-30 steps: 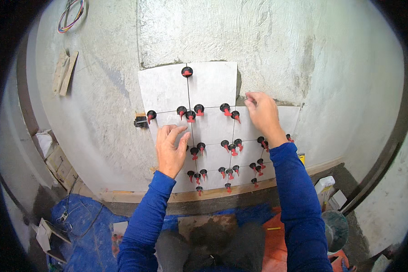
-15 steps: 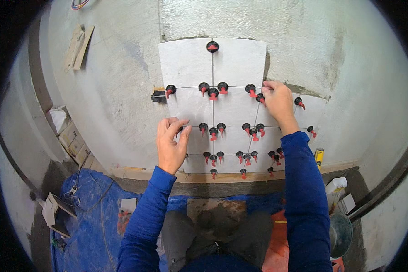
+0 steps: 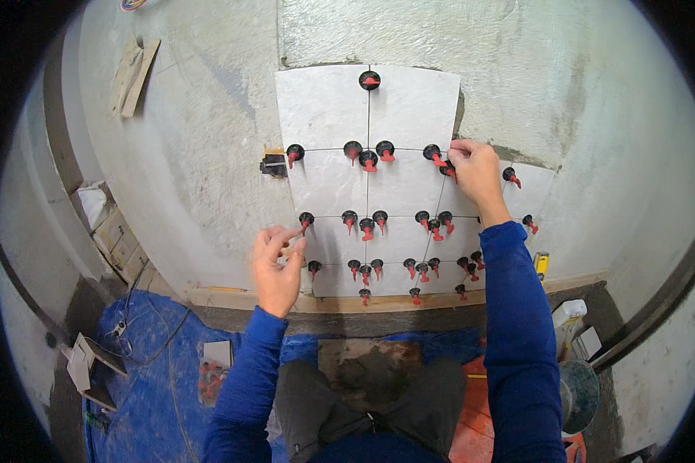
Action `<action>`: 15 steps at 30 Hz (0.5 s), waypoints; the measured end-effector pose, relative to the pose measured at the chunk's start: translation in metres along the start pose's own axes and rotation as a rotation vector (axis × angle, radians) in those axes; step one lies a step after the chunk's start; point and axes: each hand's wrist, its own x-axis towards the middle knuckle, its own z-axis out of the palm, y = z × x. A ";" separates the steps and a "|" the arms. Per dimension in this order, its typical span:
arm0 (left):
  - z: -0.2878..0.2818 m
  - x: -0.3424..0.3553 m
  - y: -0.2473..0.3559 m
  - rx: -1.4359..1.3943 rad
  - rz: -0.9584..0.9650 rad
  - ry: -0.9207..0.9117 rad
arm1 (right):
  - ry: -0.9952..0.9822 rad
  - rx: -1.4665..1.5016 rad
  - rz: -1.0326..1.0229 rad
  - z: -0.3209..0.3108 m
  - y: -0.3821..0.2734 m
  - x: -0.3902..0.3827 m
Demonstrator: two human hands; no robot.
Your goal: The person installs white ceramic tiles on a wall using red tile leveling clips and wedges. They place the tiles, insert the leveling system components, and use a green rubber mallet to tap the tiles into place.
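Note:
White tiles (image 3: 329, 104) on the wall carry several black round levelling caps (image 3: 369, 79) with red handles along their joints. My left hand (image 3: 276, 270) is at the left side of the tiles, fingers curled but apart, its index fingertip touching or very near the red handle of a cap (image 3: 306, 219). My right hand (image 3: 477, 177) has thumb and index finger closed at the corner below the upper right tile, beside two caps (image 3: 432, 153); whatever lies between the fingertips is hidden.
Wooden strips (image 3: 139, 77) hang on the left wall, near a black wall box (image 3: 274, 164). Boxes (image 3: 120, 243), cables and a blue sheet (image 3: 154, 386) lie lower left. A bucket (image 3: 581, 393), a yellow level (image 3: 541, 265) and an orange sheet (image 3: 467, 432) are at the right.
The view has shifted, so the tiles sit higher. My left hand has moved down along the tiles' left side. My right hand has reached the tile corner and its fingertips have closed there.

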 end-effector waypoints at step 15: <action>0.199 0.073 0.080 -1.350 -0.995 -0.439 | -0.281 0.033 -0.071 -0.022 -0.005 0.012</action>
